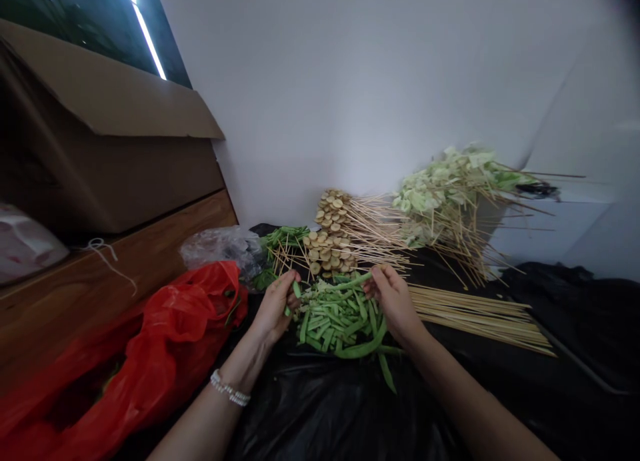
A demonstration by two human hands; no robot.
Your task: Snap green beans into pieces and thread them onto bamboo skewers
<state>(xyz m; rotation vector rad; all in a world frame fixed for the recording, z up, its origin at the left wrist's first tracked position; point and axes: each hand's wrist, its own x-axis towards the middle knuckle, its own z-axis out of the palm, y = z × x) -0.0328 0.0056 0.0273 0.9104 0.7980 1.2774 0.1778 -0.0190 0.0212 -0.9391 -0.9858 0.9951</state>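
My left hand [278, 305] is closed on a short piece of green bean [297, 289] at the left edge of a pile of cut green beans [336, 321]. My right hand [391, 297] pinches the end of a long green bean [349, 282] that stretches leftward over the pile. Both hands hover just above the pile, which lies on black plastic sheeting [350, 408]. A beaded bracelet [229, 389] circles my left wrist.
Bare bamboo skewers [480, 314] lie right of my right hand. Behind the pile are skewered round slices [331, 234], skewered pale green leaves [450, 188] and skewered greens [283, 238]. A red plastic bag [165, 354], a clear bag [220, 245] and a cardboard box [110, 141] sit left.
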